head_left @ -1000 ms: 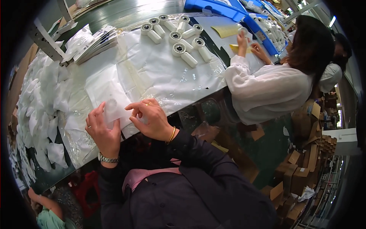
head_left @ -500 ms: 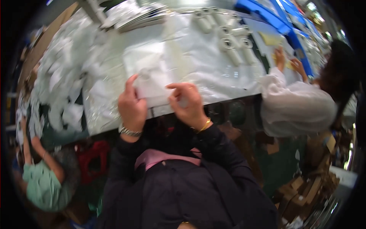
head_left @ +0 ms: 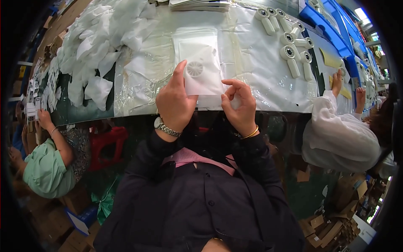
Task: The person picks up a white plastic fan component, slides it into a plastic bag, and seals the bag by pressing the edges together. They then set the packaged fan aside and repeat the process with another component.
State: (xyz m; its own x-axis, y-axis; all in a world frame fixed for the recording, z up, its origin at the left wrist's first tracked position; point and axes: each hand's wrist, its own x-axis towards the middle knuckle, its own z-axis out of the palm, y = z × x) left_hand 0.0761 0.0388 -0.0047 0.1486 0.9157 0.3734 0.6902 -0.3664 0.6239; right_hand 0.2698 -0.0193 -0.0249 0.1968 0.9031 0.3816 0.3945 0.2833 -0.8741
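A small translucent white bag (head_left: 208, 80) is in front of me at the table's near edge, with a round spoked grille (head_left: 194, 69) showing through it. My left hand (head_left: 177, 101) holds the bag from its left side, the thumb up along the edge and the other fingers hidden beneath. At its lower right edge my right hand (head_left: 241, 107) has thumb and forefinger curled on the bag; the exact contact is hard to see. Just behind lies a stack of flat white bags (head_left: 195, 34), partly covered by the held one.
White handheld fans (head_left: 289, 56) lie in a group to the right. Crumpled white bags (head_left: 92, 46) are heaped left, and a flat stack of printed sheets (head_left: 199, 5) sits at the back. Co-workers (head_left: 46, 168) (head_left: 340, 126) work on both sides. Blue trays (head_left: 327, 27) stand far right.
The view has shifted, so the table and hands appear farther right. The bag has turned slightly in my left hand, and my right thumb and forefinger have come to its lower right edge.
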